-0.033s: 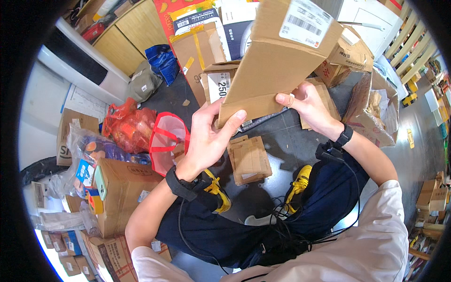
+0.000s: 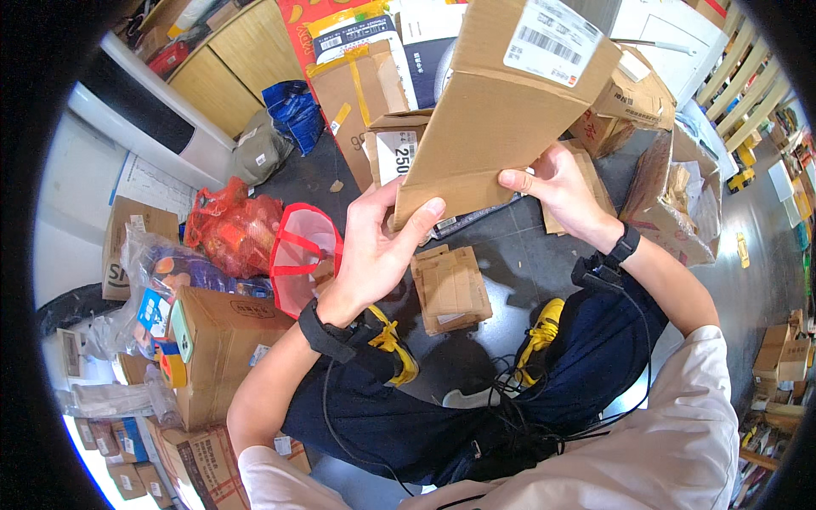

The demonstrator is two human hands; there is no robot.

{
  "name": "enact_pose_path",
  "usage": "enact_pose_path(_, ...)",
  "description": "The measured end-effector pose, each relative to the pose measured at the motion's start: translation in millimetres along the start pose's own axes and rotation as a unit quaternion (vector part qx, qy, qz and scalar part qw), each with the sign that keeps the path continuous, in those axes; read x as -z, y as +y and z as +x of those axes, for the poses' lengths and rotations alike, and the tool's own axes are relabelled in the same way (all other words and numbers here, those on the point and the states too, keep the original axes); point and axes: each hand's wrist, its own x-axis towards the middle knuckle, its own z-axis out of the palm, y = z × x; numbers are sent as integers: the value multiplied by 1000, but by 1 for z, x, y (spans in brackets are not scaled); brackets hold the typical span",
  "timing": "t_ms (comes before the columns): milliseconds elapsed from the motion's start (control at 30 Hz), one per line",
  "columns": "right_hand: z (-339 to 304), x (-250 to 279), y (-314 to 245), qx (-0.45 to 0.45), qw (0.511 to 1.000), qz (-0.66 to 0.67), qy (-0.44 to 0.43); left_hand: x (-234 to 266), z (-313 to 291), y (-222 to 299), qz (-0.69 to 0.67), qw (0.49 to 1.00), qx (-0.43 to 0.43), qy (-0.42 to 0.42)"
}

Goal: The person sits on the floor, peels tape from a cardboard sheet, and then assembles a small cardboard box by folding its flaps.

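Observation:
Between both hands I hold up a flattened brown cardboard box point(image 2: 501, 119), tilted, with a white shipping label near its upper edge. My left hand point(image 2: 374, 238) grips its lower left corner, thumb on the front face and fingers behind it. At the lower right edge, my right hand point(image 2: 565, 191) clasps it, thumb across the front and the other fingers partly hidden. Below it on the dark floor, between my yellow shoes, lies a small stack of flattened cardboard point(image 2: 450, 289). Behind it, more flattened cartons point(image 2: 353, 102) lean together, partly covered by the held piece.
To the left are a red mesh bag point(image 2: 234, 225), a red-trimmed basket point(image 2: 306, 255) and a large closed carton point(image 2: 225, 353). An open carton point(image 2: 671, 200) with paper scraps stands at right. A blue bag point(image 2: 293, 115) sits by the wooden cabinet. Black cables point(image 2: 510, 412) cross my lap.

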Motion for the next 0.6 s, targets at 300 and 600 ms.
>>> enact_pose_path(300,0,15,3,-126,990,11,-64,5,1,0,91,995,-9,-47)
enact_pose_path(600,1,-3,-3,-4,999,2,-48,3,0,7,34,999,-4,39)
